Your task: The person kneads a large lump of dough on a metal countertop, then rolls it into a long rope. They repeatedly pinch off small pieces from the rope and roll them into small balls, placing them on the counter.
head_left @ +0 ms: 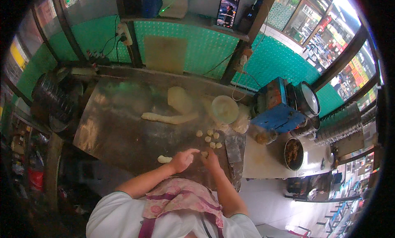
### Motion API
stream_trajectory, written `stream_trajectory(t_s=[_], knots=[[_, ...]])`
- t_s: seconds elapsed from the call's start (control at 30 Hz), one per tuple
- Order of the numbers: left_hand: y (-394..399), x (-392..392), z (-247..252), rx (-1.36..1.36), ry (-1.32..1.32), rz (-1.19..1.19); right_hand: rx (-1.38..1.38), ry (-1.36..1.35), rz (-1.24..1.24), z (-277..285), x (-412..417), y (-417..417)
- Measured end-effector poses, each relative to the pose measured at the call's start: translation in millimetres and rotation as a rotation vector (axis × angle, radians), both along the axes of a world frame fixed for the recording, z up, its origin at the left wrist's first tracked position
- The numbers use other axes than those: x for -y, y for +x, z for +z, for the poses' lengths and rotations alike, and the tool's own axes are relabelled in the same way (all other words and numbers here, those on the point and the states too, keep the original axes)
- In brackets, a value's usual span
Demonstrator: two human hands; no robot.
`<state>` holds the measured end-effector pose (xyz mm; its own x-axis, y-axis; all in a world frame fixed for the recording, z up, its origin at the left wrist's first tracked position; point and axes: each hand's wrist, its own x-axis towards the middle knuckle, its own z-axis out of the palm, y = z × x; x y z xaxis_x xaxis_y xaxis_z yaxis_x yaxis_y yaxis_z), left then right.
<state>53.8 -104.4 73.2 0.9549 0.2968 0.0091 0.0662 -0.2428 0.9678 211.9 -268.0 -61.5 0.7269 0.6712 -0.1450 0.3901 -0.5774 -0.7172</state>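
My left hand (182,161) is over the near part of the dark worktop (123,139), index finger stretched towards my right hand; nothing shows in it. Beside its wrist lies a short piece of dough (164,159). My right hand (211,160) pinches a small lump (204,154), apparently dough, partly covered by the fingers. Just beyond it sit several small dough balls (208,139). To their right is a flat metal blade (233,149), probably a dough cutter. Farther back stretch a long dough roll (168,118) and a larger slab of dough (179,99).
A pale bowl (225,109) stands at the worktop's back right, with a plastic bag (240,123) beside it. Further right are a blue metal box (274,109) and a pot of brown filling (293,153). A phone (227,12) leans on the shelf (191,21) above.
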Motion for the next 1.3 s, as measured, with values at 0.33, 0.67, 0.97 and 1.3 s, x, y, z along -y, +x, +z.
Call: stream_trajectory(t_s=[0.33, 0.67, 0.97, 1.3], knots=[[-3.3, -13.2, 0.9, 0.121, -0.334, 0.095, -0.411, 0.172, 0.137, 65.8, -24.7, -10.1], [15.5, -24.9, 95.9, 0.373, 0.287, 0.042, -0.707, 0.854, -0.034, 187.7, -82.1, -66.3], [10.0, -13.0, 43.7, -0.295, -0.421, -0.208, -0.826, 1.065, -0.384, 250.9, -78.6, -32.1], [-34.2, -23.7, -13.8, -0.522, 0.324, -0.337, -0.868, 1.276, -0.682, 164.4, -20.2, 40.5]])
